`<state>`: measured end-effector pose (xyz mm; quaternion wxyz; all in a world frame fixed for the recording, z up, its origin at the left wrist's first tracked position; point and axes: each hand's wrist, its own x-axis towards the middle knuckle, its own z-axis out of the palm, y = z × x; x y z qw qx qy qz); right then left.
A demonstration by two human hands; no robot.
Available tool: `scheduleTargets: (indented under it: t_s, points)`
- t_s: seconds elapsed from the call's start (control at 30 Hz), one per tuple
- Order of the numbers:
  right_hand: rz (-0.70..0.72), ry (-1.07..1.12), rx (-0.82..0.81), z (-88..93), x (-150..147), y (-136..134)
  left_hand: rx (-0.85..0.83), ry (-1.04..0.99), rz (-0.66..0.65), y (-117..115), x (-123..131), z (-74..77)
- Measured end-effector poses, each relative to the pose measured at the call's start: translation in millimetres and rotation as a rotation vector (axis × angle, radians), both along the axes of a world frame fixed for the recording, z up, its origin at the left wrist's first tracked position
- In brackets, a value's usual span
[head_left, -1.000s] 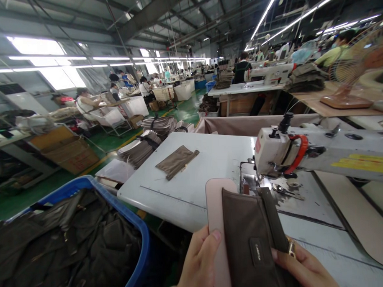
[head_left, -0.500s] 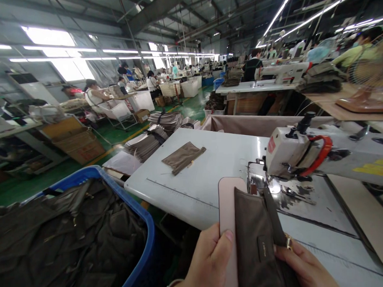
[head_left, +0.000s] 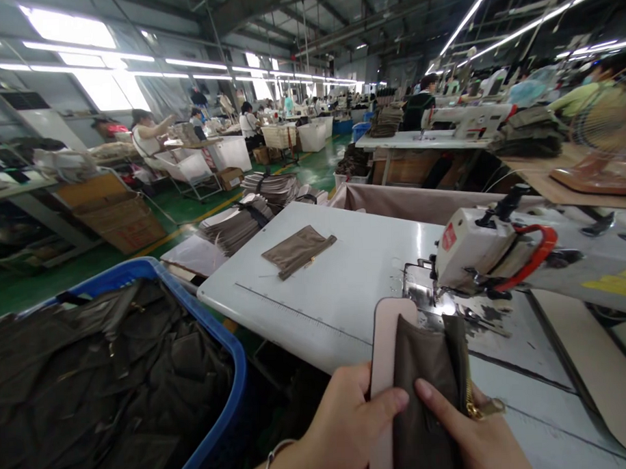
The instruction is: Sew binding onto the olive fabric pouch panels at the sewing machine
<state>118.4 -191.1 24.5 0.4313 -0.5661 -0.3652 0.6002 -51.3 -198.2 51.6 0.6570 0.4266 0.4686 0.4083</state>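
My left hand (head_left: 350,414) grips a pale pink panel with rounded corners (head_left: 386,341) together with the left edge of a dark brown fabric pouch (head_left: 422,354), thumb on top. On the pouch's right side my right hand (head_left: 468,420) is closed, its thumb pressing the fabric near the middle. A gold zipper (head_left: 470,396) with a fabric pull shows beside the right fingers. The pouch's far end lies just in front of the sewing machine's needle area (head_left: 443,302); its near end runs out of view. Another brown zippered piece (head_left: 300,250) lies flat on the white table (head_left: 295,310).
Left of the table stands a blue basket (head_left: 238,374) heaped with dark fabric pieces. The sewing machine head (head_left: 467,249) rises at the right. Stacked panels (head_left: 240,220) sit beyond the table's left edge, and a pink-lined bin (head_left: 394,197) is behind it.
The panel and pouch have shifted slightly right and nearer to me. My right thumb has moved left onto the pouch's front, covering its small label, and the zipper pull now sticks out to the right.
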Motion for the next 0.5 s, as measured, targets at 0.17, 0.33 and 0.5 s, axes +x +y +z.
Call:
scheduleTargets:
  t_s: [0.17,0.33,0.5]
  points:
    - [-0.122,0.062,-0.030,8.0,-9.4,0.8,0.037,-0.087,0.035,-1.7,-4.8,-2.3]
    - [-0.117,0.240,-0.126,7.7,-11.9,1.2,0.051,-0.168,0.022,-3.1,-4.9,4.6]
    - [-0.136,0.292,-0.177,12.7,-16.0,0.8,0.059,-0.151,0.023,-2.5,-5.5,6.0]
